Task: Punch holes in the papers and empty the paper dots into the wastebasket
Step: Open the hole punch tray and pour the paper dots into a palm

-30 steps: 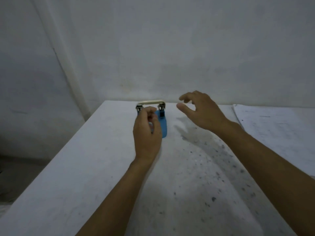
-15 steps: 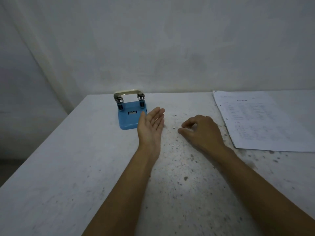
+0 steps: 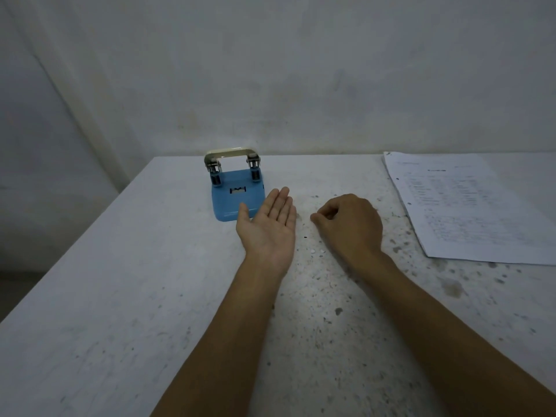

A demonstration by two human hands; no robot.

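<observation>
A blue hole punch (image 3: 234, 194) with a cream handle stands near the table's far left part. My left hand (image 3: 268, 227) lies palm up and flat just in front of the punch, holding nothing. My right hand (image 3: 350, 225) rests beside it on the table with fingers curled and thumb and fingertips pinched together; whether a paper dot is between them is too small to tell. A few white paper dots (image 3: 317, 251) lie on the table between the hands. A stack of printed papers (image 3: 460, 206), with punched holes along its left edge, lies at the right.
The white speckled table (image 3: 126, 296) meets a bare wall at the back. Its left edge drops to a dark floor at the lower left. No wastebasket is in view.
My left hand let go of the punch and turned palm up. My right hand came down from the air onto the table and curled into a pinch. The view swung to the right.
</observation>
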